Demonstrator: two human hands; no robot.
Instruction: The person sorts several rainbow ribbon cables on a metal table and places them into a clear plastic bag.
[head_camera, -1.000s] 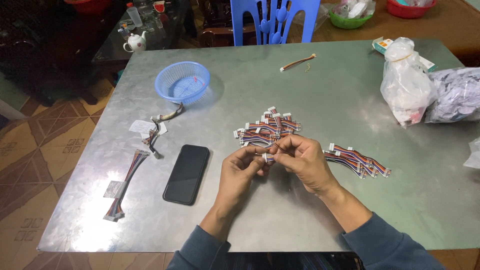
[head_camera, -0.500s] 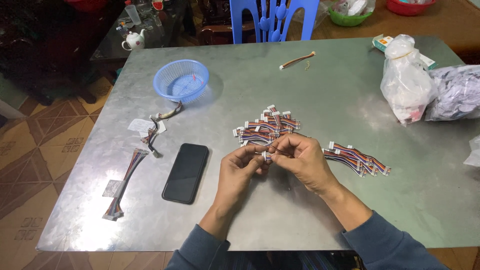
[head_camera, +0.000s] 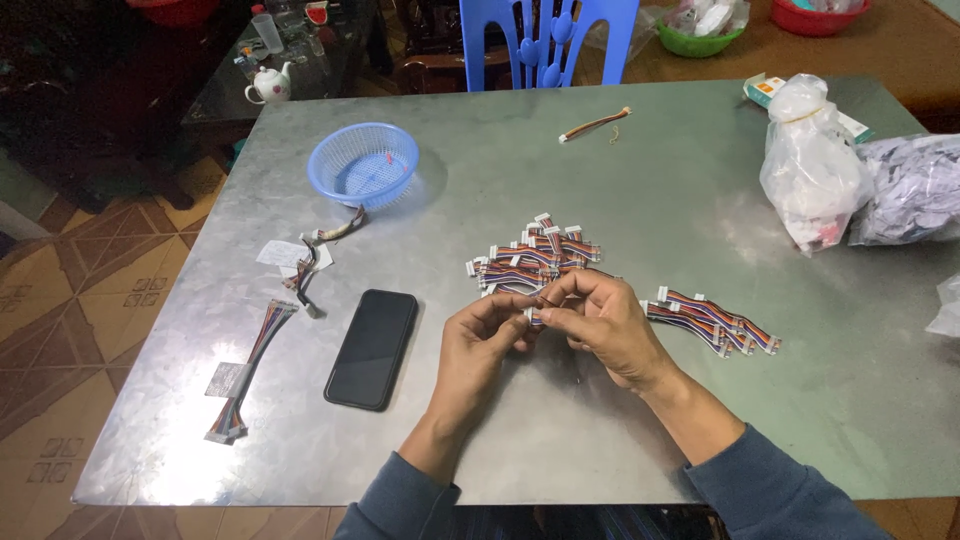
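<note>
Fingers of the left hand (head_camera: 480, 340) and right hand (head_camera: 600, 320) pinch one small wire connector (head_camera: 533, 314) just above the counter (head_camera: 640, 190) — it could slip into the wire pile (head_camera: 530, 258) behind.

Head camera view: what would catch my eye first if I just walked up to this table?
Probably the two hands meeting mid-table, the left hand and right hand pinching one small multicoloured ribbon cable with a white plug between their fingertips. Just beyond them lies a heap of similar striped cables, with a smaller bunch to the right. A black smartphone lies flat to the left, and a round blue plastic basket sits farther back.
</note>
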